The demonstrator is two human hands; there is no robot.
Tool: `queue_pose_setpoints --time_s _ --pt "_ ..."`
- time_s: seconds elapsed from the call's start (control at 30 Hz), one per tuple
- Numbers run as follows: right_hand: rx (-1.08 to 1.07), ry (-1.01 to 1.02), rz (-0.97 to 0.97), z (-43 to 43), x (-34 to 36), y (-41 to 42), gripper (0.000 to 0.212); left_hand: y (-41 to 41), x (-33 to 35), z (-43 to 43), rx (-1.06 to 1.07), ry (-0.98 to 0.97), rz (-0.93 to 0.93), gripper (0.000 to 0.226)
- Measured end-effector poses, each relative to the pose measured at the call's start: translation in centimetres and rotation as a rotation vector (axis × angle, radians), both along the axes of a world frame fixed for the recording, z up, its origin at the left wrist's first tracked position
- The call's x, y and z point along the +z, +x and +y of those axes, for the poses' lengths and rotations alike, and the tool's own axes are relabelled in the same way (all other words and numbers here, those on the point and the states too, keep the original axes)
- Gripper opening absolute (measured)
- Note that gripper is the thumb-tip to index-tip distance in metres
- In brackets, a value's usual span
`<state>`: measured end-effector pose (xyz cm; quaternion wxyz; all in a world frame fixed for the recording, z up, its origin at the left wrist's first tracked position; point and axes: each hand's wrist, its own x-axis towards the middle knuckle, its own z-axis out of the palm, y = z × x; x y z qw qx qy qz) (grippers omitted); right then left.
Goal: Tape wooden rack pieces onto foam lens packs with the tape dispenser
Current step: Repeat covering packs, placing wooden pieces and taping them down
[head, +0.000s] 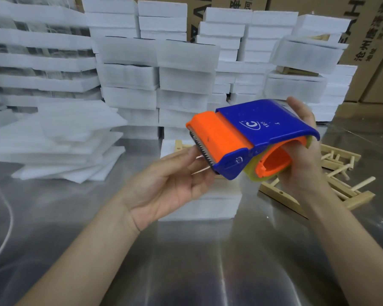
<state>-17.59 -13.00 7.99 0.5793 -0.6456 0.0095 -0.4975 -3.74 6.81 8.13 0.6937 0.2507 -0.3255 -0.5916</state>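
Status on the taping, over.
Right hand grips tape dispenser. Left hand, fingers straight, at its blade. Foam pack below; wooden rack pieces lie right. No obstruction seen.

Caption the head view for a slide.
Right hand grips the tape dispenser, left hand at its blade, above a foam pack.

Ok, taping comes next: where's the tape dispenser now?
Right of centre in the head view, the tape dispenser is held up in the right hand, above a foam pack.
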Motion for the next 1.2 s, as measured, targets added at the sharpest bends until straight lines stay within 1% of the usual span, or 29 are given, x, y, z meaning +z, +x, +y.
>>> queue_pose_setpoints --time_s 0.07,0.17,0.2,0.33,0.5,0.57,0.63,0.67,0.7,0.77,0.87,1.03,1.13,1.2 --pt "-0.002 0.009 -0.003 0.0 0.0 0.0 0.069 0.0 0.0 0.0 0.007 0.010 0.029 0.047" --pt "-0.006 0.026 -0.010 0.0 -0.1 0.1 0.068 -0.1 0.0 0.1 0.005 -0.015 0.006 0.038" --pt "-0.007 0.033 -0.015 0.0 -0.1 0.1 0.067 -0.2 0.1 0.0 0.024 -0.013 0.008 0.038" --pt "-0.039 0.072 -0.036 -0.1 -0.1 0.1 0.070 -0.5 0.0 -0.3 0.188 0.050 -0.098 0.041" --pt "-0.073 0.100 -0.047 0.0 -0.2 0.2 0.076 -0.6 -0.3 -0.6 0.275 0.048 -0.162 0.028" --pt "-0.074 0.109 -0.052 0.0 -0.2 0.2 0.076 -0.6 -0.4 -0.6 0.302 0.032 -0.199 0.023" --pt "-0.071 0.111 -0.053 0.0 -0.2 0.2 0.074 -0.6 -0.4 -0.7 0.321 0.014 -0.207 0.011" --pt "-0.071 0.116 -0.055 0.1 -0.2 0.2 0.074 -0.7 -0.5 -0.7 0.329 0.001 -0.202 0.010" --pt "-0.068 0.125 -0.057 0.1 -0.2 0.2 0.075 -0.7 -0.5 -0.7 0.332 -0.009 -0.187 0.013" --pt "-0.071 0.137 -0.057 0.3 -0.1 0.4 0.077 -0.8 -0.5 -0.8 0.332 -0.017 -0.140 0.010" --pt "-0.088 0.136 -0.055 0.3 -0.1 0.4 0.076 -0.8 -0.5 -1.0 0.319 0.024 -0.107 0.017" --pt "-0.071 0.153 -0.069 -0.1 -0.1 0.2 0.075 -0.5 0.3 -0.5 0.189 0.111 -0.094 0.004" --pt "-0.082 0.133 -0.054 -0.1 -0.3 0.2 0.075 -0.2 0.4 -0.2 0.183 0.127 -0.064 0.028" --pt "-0.096 0.131 -0.050 -0.2 -0.4 0.2 0.077 -0.3 0.5 -0.2 0.172 0.137 -0.048 0.039"
